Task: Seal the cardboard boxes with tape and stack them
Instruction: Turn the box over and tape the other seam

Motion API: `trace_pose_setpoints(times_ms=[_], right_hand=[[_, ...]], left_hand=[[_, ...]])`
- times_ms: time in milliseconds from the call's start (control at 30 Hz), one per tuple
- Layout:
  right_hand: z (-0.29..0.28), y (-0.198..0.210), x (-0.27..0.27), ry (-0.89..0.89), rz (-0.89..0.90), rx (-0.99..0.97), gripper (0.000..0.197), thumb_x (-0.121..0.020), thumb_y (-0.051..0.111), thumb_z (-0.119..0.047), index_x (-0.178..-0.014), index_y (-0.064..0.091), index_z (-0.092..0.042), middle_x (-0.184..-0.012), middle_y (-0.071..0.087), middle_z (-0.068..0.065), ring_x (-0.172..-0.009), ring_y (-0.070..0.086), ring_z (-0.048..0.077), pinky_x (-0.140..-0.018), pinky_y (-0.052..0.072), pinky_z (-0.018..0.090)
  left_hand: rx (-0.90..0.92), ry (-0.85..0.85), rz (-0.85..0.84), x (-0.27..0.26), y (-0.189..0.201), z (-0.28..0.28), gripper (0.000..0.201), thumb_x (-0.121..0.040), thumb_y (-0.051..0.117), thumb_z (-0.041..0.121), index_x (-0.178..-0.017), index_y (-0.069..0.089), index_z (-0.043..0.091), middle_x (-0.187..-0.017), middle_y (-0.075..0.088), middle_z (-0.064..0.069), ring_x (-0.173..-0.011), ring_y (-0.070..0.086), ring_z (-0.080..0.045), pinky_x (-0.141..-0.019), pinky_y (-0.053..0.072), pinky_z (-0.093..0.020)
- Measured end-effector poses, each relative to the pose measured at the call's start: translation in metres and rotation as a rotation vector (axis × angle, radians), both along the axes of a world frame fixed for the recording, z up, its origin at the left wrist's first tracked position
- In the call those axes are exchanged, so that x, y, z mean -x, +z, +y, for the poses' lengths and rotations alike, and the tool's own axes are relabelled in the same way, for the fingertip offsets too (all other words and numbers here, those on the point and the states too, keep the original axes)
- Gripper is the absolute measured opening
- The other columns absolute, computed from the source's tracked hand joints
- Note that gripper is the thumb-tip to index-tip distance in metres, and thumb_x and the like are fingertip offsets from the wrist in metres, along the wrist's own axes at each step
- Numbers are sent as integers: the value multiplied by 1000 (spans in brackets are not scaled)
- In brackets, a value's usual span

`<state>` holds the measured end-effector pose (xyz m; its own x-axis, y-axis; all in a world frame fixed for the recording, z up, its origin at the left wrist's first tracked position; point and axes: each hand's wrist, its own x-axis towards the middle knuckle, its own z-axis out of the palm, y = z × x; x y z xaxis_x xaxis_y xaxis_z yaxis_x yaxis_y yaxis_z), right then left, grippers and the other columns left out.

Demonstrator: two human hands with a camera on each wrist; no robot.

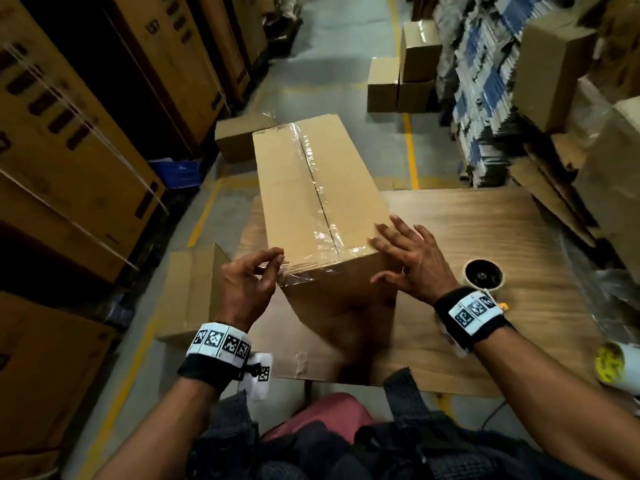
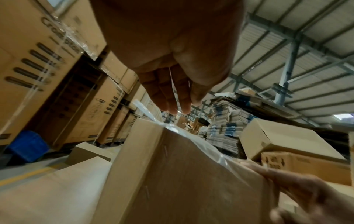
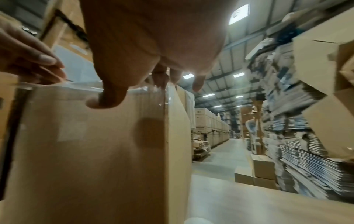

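A long cardboard box [image 1: 311,188] lies lengthwise on the wooden table [image 1: 467,230], with clear tape along its top seam. A second strip of clear tape [image 1: 301,275] crosses its near edge. At the near left corner my left hand [image 1: 268,263] pinches the loose end of that strip between thumb and forefinger; in the left wrist view the tape [image 2: 175,89] runs along my fingers [image 2: 168,103]. My right hand [image 1: 398,251] lies flat with spread fingers on the near right corner of the box [image 3: 86,151], thumb down its front face.
A tape roll [image 1: 483,273] stands on the table right of my right wrist, and a yellow-marked roll [image 1: 611,365] lies at the right edge. An open box [image 1: 194,289] sits left of the table. Tall cartons [image 1: 69,150] line the left, stacked boxes [image 1: 412,74] the far right.
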<state>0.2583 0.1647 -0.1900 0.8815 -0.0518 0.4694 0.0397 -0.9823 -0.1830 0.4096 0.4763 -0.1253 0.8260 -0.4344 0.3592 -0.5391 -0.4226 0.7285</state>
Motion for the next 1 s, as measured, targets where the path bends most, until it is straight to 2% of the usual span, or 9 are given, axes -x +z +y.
trace_pose_setpoints(times_ms=[133,200,300,367,500,600,733,833,1000], right_hand=[[40,20,-14,90,-30,121,59,-98,47,-63,-147,55,-31,-164,38,7,-156,24,28,-120,26,61],[66,30,-34,178,-49,106,48,-101,46,-58,-138,64,-32,-160,43,7,-154,29,29,-119,29,60],[101,32,-63,259,-21,72,42,-100,47,-52,-127,72,-33,-156,50,6,-152,34,30,-115,35,62],[116,30,-75,275,4,58,42,-101,44,-51,-125,73,-32,-154,52,5,-152,35,29,-113,36,63],[128,31,-87,306,7,41,43,-103,43,-51,-126,72,-29,-152,55,4,-151,36,28,-115,35,61],[131,38,-96,331,36,55,44,-102,43,-51,-126,72,-30,-152,55,3,-151,36,29,-117,34,59],[128,35,-100,365,130,-31,44,-99,45,-51,-126,74,-31,-152,55,2,-153,33,28,-113,36,62],[121,27,-100,355,142,-121,34,-94,66,-39,-127,72,-34,-160,45,7,-157,22,31,-112,33,70],[117,27,-101,358,135,-100,38,-92,72,-42,-130,70,-38,-163,39,8,-159,12,30,-114,23,74]], left_hand=[[49,144,133,-15,5,17,13,-92,80,25,-101,81,33,-87,74,23,-68,67,7,-64,50,-8],[42,183,204,-23,1,25,12,-89,82,29,-98,80,38,-86,74,24,-70,68,7,-67,51,-10],[71,190,360,-31,-10,32,13,-86,85,30,-98,82,28,-92,77,17,-87,70,6,-80,54,-17],[153,175,474,-33,-19,34,9,-87,85,27,-95,80,27,-90,78,15,-88,72,2,-84,56,-22],[321,202,712,-31,-30,39,14,-94,77,27,-98,79,14,-90,80,0,-77,67,-8,-69,49,-26],[375,161,869,-31,-34,43,24,-95,75,34,-99,79,11,-96,81,-9,-76,66,-16,-67,47,-29],[342,174,862,-36,-48,44,22,-95,76,27,-91,78,6,-77,76,-5,-64,64,-16,-58,46,-24],[301,230,896,-37,-66,48,17,-97,74,21,-85,74,9,-68,73,-1,-57,54,-16,-48,42,-18],[397,268,967,-26,-77,58,29,-98,71,36,-97,76,8,-80,76,-8,-63,57,-19,-51,43,-21]])
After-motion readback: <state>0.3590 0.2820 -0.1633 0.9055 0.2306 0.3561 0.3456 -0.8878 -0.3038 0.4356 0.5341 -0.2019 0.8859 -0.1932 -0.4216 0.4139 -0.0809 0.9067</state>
